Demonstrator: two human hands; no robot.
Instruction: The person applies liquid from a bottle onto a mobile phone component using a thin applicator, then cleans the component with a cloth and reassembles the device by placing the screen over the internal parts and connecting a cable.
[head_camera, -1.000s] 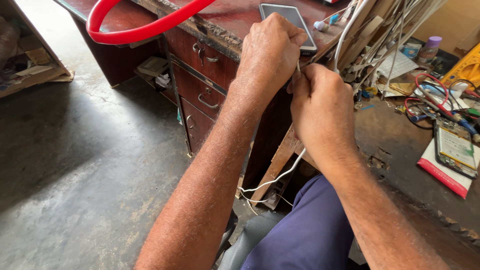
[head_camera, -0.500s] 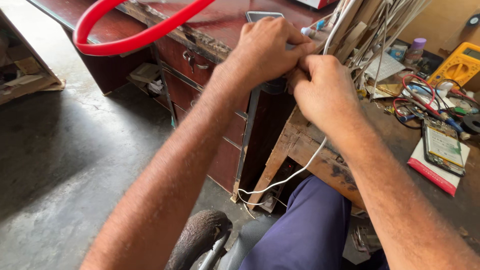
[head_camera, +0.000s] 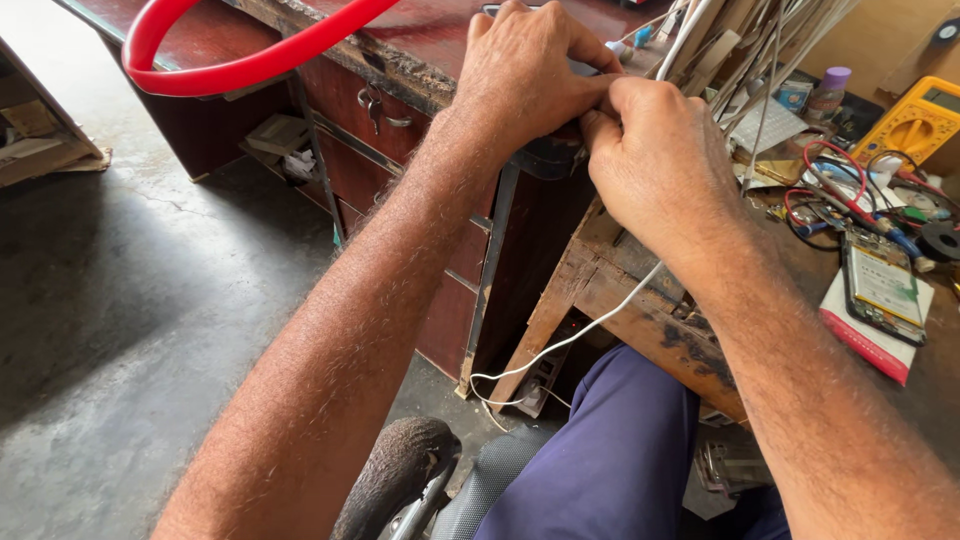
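My left hand lies over a dark smartphone at the corner of the brown desk, with its fingers curled around the phone's edge. My right hand meets the left one at that edge, its fingertips pinched there. A thin white cable comes out from under my right wrist and hangs down to a loop near the floor. The hands hide the phone's screen and the cable's end.
A red hose loop lies on the desk. On the worn workbench at right are a yellow multimeter, red wires, an opened phone and a tape roll. A chair and a concrete floor are below.
The camera has come closer. My two hands have drawn together over the phone, and its screen, visible a second ago, is now covered.
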